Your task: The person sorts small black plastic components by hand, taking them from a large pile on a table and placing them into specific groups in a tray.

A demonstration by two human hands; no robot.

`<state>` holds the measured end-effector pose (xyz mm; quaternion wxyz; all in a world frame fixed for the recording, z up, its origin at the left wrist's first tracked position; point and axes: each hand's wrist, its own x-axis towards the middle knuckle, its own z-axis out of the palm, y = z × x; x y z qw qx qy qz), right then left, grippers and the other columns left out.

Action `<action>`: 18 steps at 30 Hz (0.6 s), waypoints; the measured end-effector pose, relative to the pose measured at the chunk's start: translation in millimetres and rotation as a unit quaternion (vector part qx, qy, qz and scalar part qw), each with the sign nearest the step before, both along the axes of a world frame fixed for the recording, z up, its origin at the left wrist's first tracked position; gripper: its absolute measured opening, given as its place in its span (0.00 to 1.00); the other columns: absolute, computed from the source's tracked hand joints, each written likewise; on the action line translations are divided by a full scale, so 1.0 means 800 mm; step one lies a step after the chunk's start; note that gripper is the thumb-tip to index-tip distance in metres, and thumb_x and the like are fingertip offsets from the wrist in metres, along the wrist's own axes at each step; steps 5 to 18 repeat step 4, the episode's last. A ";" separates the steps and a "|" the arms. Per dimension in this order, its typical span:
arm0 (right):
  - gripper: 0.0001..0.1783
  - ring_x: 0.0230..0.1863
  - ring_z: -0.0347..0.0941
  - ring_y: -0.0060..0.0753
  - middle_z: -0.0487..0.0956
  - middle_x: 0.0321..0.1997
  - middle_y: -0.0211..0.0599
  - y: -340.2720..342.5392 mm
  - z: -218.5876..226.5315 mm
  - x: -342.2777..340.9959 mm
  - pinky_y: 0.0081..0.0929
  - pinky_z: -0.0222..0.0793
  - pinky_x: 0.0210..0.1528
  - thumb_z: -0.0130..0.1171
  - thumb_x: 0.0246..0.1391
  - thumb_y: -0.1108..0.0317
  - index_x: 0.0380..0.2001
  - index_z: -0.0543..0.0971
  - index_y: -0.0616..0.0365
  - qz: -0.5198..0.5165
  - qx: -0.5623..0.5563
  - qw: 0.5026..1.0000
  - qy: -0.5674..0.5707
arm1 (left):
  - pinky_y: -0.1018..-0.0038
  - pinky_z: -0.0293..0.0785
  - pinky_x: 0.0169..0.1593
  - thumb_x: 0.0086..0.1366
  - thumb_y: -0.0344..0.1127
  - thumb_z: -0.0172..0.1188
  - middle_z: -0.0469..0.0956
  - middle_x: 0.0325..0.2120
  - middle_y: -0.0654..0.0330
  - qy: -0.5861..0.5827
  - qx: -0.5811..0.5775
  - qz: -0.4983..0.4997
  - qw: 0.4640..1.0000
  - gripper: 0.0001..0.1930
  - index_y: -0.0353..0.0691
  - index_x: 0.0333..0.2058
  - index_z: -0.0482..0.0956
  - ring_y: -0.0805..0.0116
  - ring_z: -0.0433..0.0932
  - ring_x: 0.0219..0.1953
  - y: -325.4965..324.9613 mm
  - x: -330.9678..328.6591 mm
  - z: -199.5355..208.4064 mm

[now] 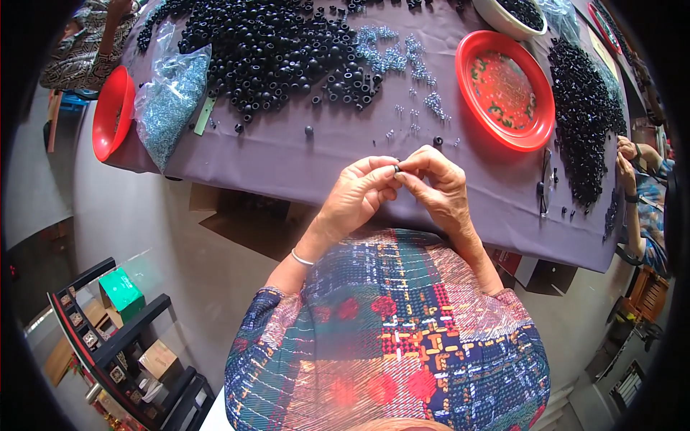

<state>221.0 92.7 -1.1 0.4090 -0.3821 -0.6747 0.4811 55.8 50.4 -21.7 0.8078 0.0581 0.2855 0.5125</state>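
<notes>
Near the table's front edge, my left hand (359, 192) and my right hand (440, 188) meet fingertip to fingertip. Between their pinched thumbs and forefingers is a small black plastic piece (397, 169), mostly covered by the fingers. Beyond them, tiny clear plastic pieces (384, 54) lie scattered in small clusters. Farther left spreads a big heap of round black hollow caps (266, 47). One loose black cap (438, 141) sits just past my right hand, and another black cap (309, 131) lies out to the left.
A red basin (466, 86) stands right of centre, with a second pile of black pieces (583, 118) beyond it. At left are a clear bag of small pieces (169, 108) and a red bowl (104, 140). Another person's hands (627, 161) work at the far right. Eyeglasses (544, 190) lie nearby.
</notes>
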 end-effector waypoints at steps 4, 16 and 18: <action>0.08 0.31 0.68 0.16 0.73 0.29 0.26 0.003 -0.001 0.012 0.15 0.63 0.33 0.62 0.49 0.78 0.34 0.76 0.62 0.070 -0.248 0.963 0.083 | 0.77 0.75 0.39 0.63 0.30 0.57 0.79 0.35 0.58 0.018 0.041 -0.065 0.997 0.11 0.33 0.44 0.73 0.70 0.78 0.36 -0.003 -0.005 -0.010; 0.08 0.31 0.68 0.16 0.73 0.29 0.26 0.003 -0.001 0.012 0.15 0.63 0.33 0.62 0.49 0.78 0.34 0.76 0.62 0.070 -0.248 0.963 0.083 | 0.77 0.75 0.39 0.63 0.30 0.57 0.79 0.35 0.58 0.018 0.041 -0.065 0.997 0.11 0.33 0.44 0.73 0.70 0.78 0.36 -0.003 -0.005 -0.010; 0.08 0.31 0.68 0.16 0.73 0.29 0.26 0.003 -0.001 0.012 0.15 0.63 0.33 0.62 0.49 0.78 0.34 0.76 0.62 0.070 -0.248 0.963 0.083 | 0.77 0.75 0.39 0.63 0.30 0.57 0.79 0.35 0.58 0.018 0.041 -0.065 0.997 0.11 0.33 0.44 0.73 0.70 0.78 0.36 -0.003 -0.005 -0.010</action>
